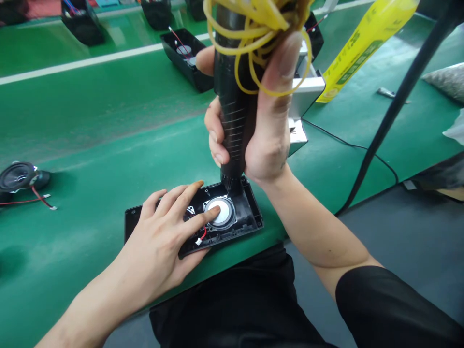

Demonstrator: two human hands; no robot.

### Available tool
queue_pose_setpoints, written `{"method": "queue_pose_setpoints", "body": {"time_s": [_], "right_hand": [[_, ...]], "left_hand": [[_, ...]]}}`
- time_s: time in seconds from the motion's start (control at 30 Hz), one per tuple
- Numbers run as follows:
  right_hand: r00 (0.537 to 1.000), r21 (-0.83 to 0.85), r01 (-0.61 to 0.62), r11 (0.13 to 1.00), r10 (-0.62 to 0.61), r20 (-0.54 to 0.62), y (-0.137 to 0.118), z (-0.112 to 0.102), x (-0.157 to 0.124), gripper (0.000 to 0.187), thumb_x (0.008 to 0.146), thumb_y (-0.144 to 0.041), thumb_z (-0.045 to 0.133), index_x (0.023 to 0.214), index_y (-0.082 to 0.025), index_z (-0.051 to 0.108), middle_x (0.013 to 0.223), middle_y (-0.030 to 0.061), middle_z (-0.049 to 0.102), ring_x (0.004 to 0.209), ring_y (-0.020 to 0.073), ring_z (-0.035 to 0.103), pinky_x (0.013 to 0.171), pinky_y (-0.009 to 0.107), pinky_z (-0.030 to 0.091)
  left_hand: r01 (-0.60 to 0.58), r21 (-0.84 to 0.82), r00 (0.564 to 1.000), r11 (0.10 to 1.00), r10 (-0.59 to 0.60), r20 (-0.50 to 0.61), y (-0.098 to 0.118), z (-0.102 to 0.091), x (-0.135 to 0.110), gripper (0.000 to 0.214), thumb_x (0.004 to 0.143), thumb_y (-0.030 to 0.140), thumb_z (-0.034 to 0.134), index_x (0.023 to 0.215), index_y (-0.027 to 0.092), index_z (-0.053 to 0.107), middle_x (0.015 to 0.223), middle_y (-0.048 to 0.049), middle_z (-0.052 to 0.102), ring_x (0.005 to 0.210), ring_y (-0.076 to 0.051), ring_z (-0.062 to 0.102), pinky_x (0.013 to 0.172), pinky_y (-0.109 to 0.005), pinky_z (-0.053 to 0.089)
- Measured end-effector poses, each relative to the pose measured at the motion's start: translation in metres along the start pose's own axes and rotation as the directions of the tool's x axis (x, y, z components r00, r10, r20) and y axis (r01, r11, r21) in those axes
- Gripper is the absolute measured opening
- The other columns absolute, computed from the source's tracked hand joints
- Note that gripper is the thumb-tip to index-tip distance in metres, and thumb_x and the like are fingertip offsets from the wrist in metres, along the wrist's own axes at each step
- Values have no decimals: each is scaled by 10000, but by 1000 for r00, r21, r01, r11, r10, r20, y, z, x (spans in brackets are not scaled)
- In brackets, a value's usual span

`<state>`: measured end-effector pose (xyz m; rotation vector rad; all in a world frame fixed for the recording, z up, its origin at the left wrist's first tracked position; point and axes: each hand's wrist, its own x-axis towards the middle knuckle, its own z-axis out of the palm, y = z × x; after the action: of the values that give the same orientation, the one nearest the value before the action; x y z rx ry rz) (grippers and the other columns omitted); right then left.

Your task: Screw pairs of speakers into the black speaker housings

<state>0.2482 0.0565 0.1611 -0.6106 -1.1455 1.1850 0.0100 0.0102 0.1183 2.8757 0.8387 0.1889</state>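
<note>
My right hand [270, 116] is wrapped around an upright black electric screwdriver [234, 121]. Yellow rubber bands [253, 43] are looped about its top. The driver's lower end points down into a black speaker housing [250, 215] near the table's front edge, at a corner of a round speaker [222, 212] with a white back. Across the left part of that housing lies my left hand [174, 227], holding it with the thumb at the near side. One fingertip presses on the speaker's back. A red wire with a white connector [199, 240] lies inside. The driver's bit tip is hard to make out.
A loose speaker [21, 178] with red and black wires lies on the green table at left. More black housings [186, 58] stand along the back. A yellow bottle-like container [366, 48], a silvery metal device [302, 101] and a black cable [395, 111] are at right.
</note>
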Motion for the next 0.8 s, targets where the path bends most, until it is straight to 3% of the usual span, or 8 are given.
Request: {"method": "queue_pose_setpoints", "body": {"time_s": [0.07,0.1,0.17,0.23,0.33,0.57,0.7,0.8], "right_hand": [[996,17,84,996,-84,-36,2,4,-2,706,1186,-446,-44,1155,-188,612,608,-49,485,445,158,443,422,296,338],[994,27,108,994,-108,-25,3,5,-3,693,1194,-477,-1,1145,-173,621,615,-43,502,443,157,455,411,294,341],[994,49,112,993,-112,2,5,6,-3,633,1179,-655,222,1160,-165,623,613,-46,531,450,162,479,405,297,364],[996,52,86,995,-87,27,6,5,-3,687,1058,-829,472,1173,-169,624,597,-62,536,451,161,480,404,299,376],[998,29,37,999,-38,51,5,4,-3,774,909,-913,645,1162,-181,626,604,-79,537,446,146,480,406,292,394],[996,68,87,994,-89,31,7,-2,0,693,981,-878,570,1117,-202,636,583,-81,527,430,159,484,398,307,377],[998,74,61,995,-63,21,7,-4,1,749,932,-940,552,1104,-218,646,588,-82,535,420,152,474,396,308,375],[997,75,61,995,-63,38,7,-5,1,696,930,-937,564,859,-245,601,595,-57,551,433,143,498,404,299,394]], "left_hand": [[-10,11,1000,1000,10,-5,0,0,0,459,1039,382,633,1492,313,628,1724,-221,425,1499,-478,501,1122,-756,452],[-14,15,1000,1000,14,-6,0,0,1,451,1039,382,630,1484,306,633,1711,-224,436,1483,-479,512,1113,-755,459],[-20,19,1000,1000,20,-3,-1,0,1,438,1038,377,628,1469,299,638,1695,-224,449,1462,-477,526,1099,-753,469],[-25,21,1000,999,25,0,-2,1,1,441,1031,381,634,1464,297,638,1687,-223,456,1457,-479,528,1095,-749,475],[-40,28,999,999,40,-8,-4,1,1,451,1025,388,638,1466,293,636,1688,-224,450,1445,-480,535,1093,-747,479],[-39,29,999,999,39,-5,-2,-1,1,454,1026,362,639,1471,276,634,1690,-233,444,1450,-486,527,1101,-746,465],[-38,33,999,999,38,-6,-3,0,2,449,1029,361,630,1470,279,636,1693,-232,440,1455,-482,530,1111,-740,461],[-38,30,999,999,38,-14,-3,1,1,448,1027,365,636,1467,283,635,1685,-230,452,1456,-474,535,1126,-737,454]]}}
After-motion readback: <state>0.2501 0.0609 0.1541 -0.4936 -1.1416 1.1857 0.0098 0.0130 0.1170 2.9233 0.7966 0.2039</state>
